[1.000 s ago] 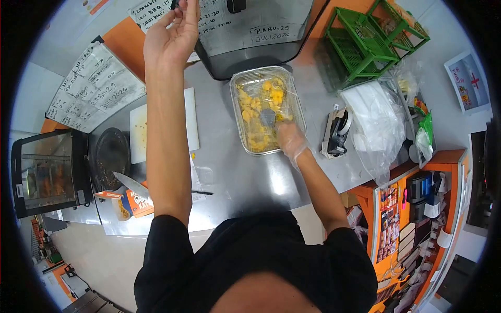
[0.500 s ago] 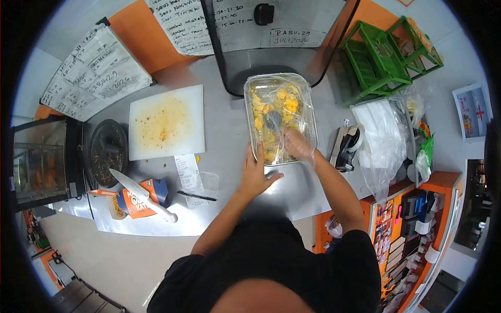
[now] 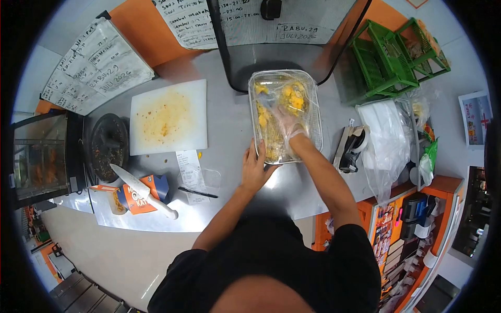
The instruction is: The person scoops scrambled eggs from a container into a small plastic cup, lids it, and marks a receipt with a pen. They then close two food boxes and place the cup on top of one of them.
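Note:
A rectangular metal-looking tray (image 3: 317, 125) with a clear plastic lining stands in front of me, holding yellow-orange food pieces (image 3: 293, 98). My right hand (image 3: 286, 122), in a clear plastic glove, reaches inside over the food. Its fingers close around what looks like the handle of a utensil with a dark round head (image 3: 266, 99); the head is blurred and the handle is mostly hidden. At the tray's near left corner, my bare left hand (image 3: 254, 169) grips the edge, fingers along the left side and thumb along the front.
Left lie a stained white cutting board (image 3: 195, 117), a receipt (image 3: 191, 169), a black pen (image 3: 198, 192), and a knife (image 3: 136, 183) across an orange-blue box (image 3: 143, 203). Right are a tape dispenser (image 3: 348, 148), plastic bags (image 3: 385, 141) and green baskets (image 3: 385, 62). A dark-framed clear panel (image 3: 334, 68) rises behind the tray.
My right hand has moved farther into the tray, up and left, and the dark round head has moved with it. My left thumb has drawn in against the tray's near edge.

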{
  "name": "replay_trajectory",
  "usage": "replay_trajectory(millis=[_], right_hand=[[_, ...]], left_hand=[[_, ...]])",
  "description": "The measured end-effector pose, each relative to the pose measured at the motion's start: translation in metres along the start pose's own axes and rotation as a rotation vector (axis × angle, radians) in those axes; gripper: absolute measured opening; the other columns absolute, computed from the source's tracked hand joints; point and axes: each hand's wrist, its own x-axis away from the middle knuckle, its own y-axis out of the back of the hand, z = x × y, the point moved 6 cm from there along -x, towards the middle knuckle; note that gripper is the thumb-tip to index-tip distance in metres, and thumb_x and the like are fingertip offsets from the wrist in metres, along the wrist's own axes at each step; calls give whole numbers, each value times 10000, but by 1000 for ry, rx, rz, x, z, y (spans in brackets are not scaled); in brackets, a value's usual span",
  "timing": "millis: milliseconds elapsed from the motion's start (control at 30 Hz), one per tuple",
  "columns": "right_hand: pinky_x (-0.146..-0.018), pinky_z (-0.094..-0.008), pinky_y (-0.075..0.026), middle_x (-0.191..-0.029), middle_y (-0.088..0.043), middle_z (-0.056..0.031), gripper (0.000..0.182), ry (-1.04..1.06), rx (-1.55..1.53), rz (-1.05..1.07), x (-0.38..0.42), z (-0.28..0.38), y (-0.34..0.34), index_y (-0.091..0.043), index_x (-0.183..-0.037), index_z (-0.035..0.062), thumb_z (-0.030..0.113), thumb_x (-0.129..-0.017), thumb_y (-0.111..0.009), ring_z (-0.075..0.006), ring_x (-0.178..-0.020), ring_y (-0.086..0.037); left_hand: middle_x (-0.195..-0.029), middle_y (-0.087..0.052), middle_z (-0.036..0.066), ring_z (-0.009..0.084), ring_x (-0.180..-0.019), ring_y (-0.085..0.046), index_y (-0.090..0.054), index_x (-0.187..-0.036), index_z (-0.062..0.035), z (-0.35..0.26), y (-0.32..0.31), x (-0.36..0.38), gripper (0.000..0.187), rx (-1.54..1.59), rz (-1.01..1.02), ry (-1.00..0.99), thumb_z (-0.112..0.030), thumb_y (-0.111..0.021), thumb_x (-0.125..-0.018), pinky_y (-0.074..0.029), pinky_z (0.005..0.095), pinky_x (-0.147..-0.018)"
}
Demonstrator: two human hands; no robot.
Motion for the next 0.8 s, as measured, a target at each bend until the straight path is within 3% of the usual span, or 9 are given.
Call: replay_trajectory(millis=[133,200,233,400,533,633,700,733,800], right_hand=[[-985,-428,-551,-1402,-559,-249,541,144,-5,-11,30,7,15,-472,-1469,132,81,-939,-568,-418,-1224,-619],[-948,-437,-566,-1267,-667,-248,387,-226,-805,172,32,-19,-12,-664,-1281,58,146,-904,-646,-336,-1163,-674],[-948,-437,-566,-1267,-667,-248,387,-243,-814,180,43,-16,-11,-664,-1281,58,146,-904,-646,-336,-1163,-674],[-819,-470,-581,-1000,-730,-228,221,294,266,590,59,47,78,-727,-1046,23,164,-908,-628,-373,-974,-723],[-776,-501,-568,-866,-714,-230,192,317,189,705,69,38,91,-712,-965,9,164,-919,-608,-406,-831,-716],[-747,-495,-551,-849,-711,-239,241,302,-53,773,66,29,91,-717,-1011,-2,202,-972,-595,-384,-832,-714],[-671,-425,-523,-743,-669,-159,283,354,-403,844,61,31,88,-730,-1053,5,241,-1027,-576,-276,-718,-666],[-671,-425,-523,-743,-669,-159,283,364,-403,843,59,29,82,-730,-1053,5,241,-1027,-576,-276,-718,-666],[-624,-333,-468,-746,-585,-31,279,-45,-755,1152,67,13,55,-726,-1087,33,258,-1036,-570,-162,-678,-552]], left_hand=[[-1507,-381,407,509,-1288,-502,-349,-1557,43,2,-3,6,1021,25,7,25,-442,-848,-810,-414,551,-1058],[-1508,-381,405,508,-1292,-500,-344,-1560,44,2,-5,1,1027,26,5,20,-433,-851,-805,-410,550,-1063],[-1510,-380,402,508,-1298,-495,-337,-1564,43,2,-6,3,1035,36,5,42,-426,-854,-800,-406,549,-1067],[-1524,-371,390,503,-1345,-465,-312,-1575,54,2,-4,3,1049,38,25,63,-372,-860,-789,-392,553,-1083],[-1565,-346,353,522,-1398,-400,-273,-1592,50,-2,-5,1,1049,48,45,85,-302,-868,-803,-344,563,-1129],[-1553,-350,359,515,-1404,-388,-251,-1595,59,-4,-7,2,1049,68,41,79,-301,-856,-817,-323,575,-1137],[-1548,-330,381,526,-1397,-380,-217,-1600,66,-6,-7,0,1062,30,62,59,-297,-848,-827,-323,581,-1134],[-1548,-330,381,526,-1397,-380,-217,-1600,66,-8,-4,-1,1062,22,58,62,-297,-848,-827,-323,581,-1134],[-1562,-278,399,548,-1395,-360,-190,-1605,68,-9,-4,-3,1069,56,101,98,-295,-840,-839,-317,587,-1134]])
